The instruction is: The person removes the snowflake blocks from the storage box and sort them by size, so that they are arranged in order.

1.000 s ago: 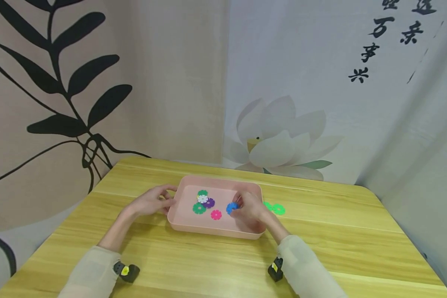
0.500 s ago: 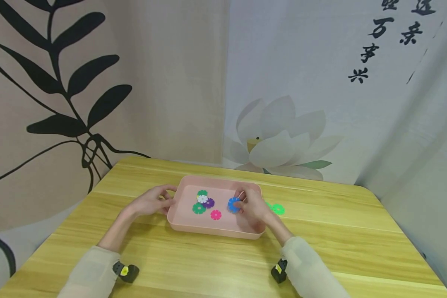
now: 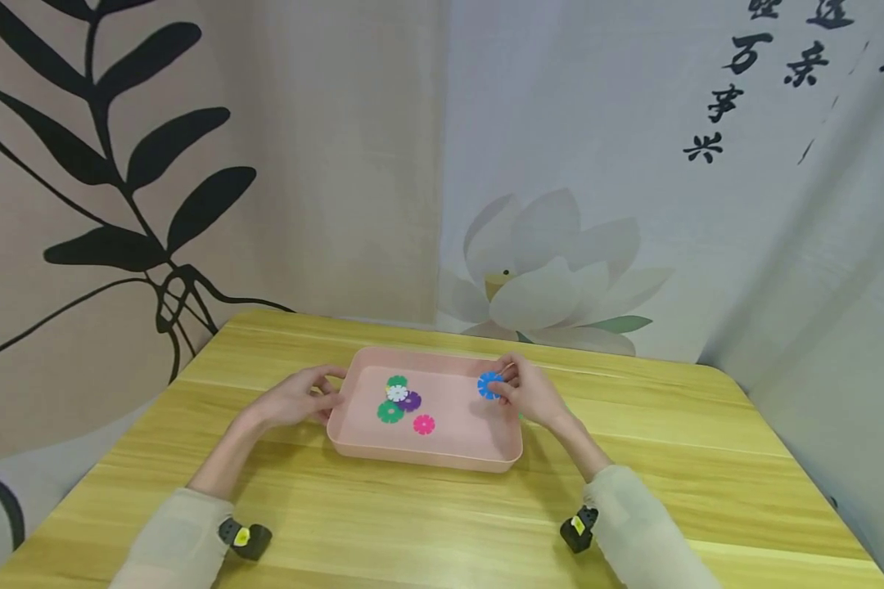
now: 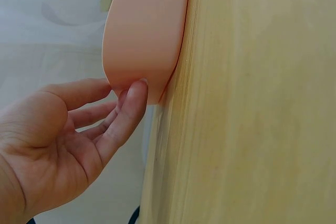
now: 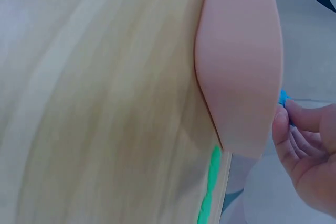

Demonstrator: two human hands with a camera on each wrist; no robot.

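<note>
My left hand (image 3: 296, 397) holds the left end of a shallow pink tray (image 3: 427, 460). In the left wrist view, its thumb meets the rim and its other fingers lie against the outer wall. Over the tray's right end, my right hand (image 3: 536, 393) pinches a blue notched plastic disc (image 3: 489, 385) between thumb and fingers. Inside the tray lie two dark green discs (image 3: 390, 411), a white disc (image 3: 397, 393), a purple disc (image 3: 411, 401) and a pink disc (image 3: 424, 424). The white, purple and green ones overlap; the pink one lies apart.
Bright green discs (image 5: 210, 182) lie on the table just outside the tray's right end, mostly hidden behind my right hand in the head view. The wooden table (image 3: 412, 523) ends in front of printed curtains (image 3: 354, 164). Each wrist carries a small black camera (image 3: 245, 538).
My right hand has lifted the blue disc off the tray floor and carried it right, toward the tray's right end. My left hand stays at the tray's left end.
</note>
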